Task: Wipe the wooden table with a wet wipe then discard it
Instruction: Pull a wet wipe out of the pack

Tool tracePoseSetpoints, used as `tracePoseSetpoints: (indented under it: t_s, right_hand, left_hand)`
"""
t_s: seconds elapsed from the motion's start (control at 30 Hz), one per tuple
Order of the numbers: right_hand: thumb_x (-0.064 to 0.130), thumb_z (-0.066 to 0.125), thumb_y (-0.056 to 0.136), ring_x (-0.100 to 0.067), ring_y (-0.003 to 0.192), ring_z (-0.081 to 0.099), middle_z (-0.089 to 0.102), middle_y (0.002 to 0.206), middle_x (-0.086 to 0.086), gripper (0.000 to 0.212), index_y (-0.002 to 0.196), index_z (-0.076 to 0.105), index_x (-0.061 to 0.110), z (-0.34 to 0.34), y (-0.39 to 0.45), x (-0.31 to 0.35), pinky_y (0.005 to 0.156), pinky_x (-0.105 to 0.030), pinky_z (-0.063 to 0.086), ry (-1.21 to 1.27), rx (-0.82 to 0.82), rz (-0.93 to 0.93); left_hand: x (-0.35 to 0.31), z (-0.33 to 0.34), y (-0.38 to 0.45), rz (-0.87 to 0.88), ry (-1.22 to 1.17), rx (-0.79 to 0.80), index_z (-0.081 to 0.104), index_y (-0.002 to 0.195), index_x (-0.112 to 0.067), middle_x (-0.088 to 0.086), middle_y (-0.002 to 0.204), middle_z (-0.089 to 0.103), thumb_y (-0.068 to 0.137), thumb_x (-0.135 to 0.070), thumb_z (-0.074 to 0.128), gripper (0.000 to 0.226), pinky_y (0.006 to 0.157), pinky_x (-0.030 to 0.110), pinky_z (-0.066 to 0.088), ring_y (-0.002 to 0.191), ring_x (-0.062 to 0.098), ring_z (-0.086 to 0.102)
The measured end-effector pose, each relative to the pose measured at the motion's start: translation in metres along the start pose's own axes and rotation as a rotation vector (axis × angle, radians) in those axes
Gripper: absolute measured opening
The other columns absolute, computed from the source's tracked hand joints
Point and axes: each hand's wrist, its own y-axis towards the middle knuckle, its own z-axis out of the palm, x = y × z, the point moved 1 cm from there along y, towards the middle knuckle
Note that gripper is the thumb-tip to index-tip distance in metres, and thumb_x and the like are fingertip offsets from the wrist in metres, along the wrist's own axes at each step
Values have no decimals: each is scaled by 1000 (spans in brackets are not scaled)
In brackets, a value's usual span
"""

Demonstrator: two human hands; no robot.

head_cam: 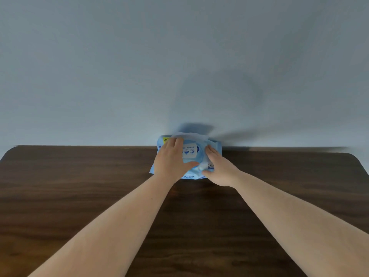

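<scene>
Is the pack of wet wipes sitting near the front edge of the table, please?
No, the wet wipes pack lies at the far edge of the wooden table, against the wall.

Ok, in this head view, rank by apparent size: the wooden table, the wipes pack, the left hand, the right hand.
1. wooden table, largest by far.
2. wipes pack, partly covered by both hands.
3. left hand and right hand: they look alike, so no ranking.

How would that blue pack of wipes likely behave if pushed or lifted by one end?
The pack of wipes looks like a soft film pouch, so it would probably sag rather than stay stiff. It lies flat on the table, so it should slide, not roll. Both hands steady it, suggesting it shifts easily.
</scene>
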Motion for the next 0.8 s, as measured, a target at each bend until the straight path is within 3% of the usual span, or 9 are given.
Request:
tracePoseSetpoints:
  t_s: [0.13,0.23,0.33,0.43,0.53,0.7,0.8]
  right_hand:
    - [15,44,95,-17,147,17,3,162,3,69,153,7,16,-9,-5,3,116,-29,20,-33,15,16]
    - [18,45,93,-25,130,45,36,152,-1,53,144,34,14,-11,-4,9,105,-38,41,-116,-110,1]
    - [28,46,95,-25,116,54,53,132,-2,40,134,50,18,-10,1,21,92,-37,47,-183,-256,-46]
    - [34,47,96,-25,109,56,59,114,-4,35,128,54,19,-7,13,39,84,-36,47,-183,-254,-77]
    - [33,49,96,-28,112,54,62,116,-6,32,123,55,18,-2,23,53,86,-38,47,-210,-249,-84]
    - [25,50,96,-27,99,55,60,104,-7,18,107,58,13,2,29,59,70,-31,38,-218,-323,-110]
    - [22,47,97,-26,96,54,59,103,-9,19,105,62,12,2,32,59,70,-30,34,-180,-335,-122]
  left_hand:
    - [-6,-4,1,-59,-79,-104,52,109,-12,1,115,54,88,-19,57,23,67,28,41,99,20,53]
    - [-6,-11,0,-118,-214,-131,54,88,-9,5,100,56,90,-14,50,7,62,27,37,76,18,49]
    - [6,-22,0,-209,-319,-194,56,81,-7,6,93,57,90,-11,49,13,64,26,34,73,17,46]
    - [21,-30,-3,-267,-320,-237,62,88,-4,2,93,54,90,-13,52,14,68,26,34,77,17,46]
    - [30,-32,-8,-281,-272,-202,62,90,-5,0,89,51,91,-18,53,16,67,25,33,76,17,46]
    - [42,-29,-7,-272,-233,-162,62,90,-7,4,90,58,93,-21,52,18,67,28,40,79,21,54]
    - [47,-28,-7,-285,-211,-144,62,89,-8,5,89,60,94,-23,50,20,65,28,40,80,22,55]
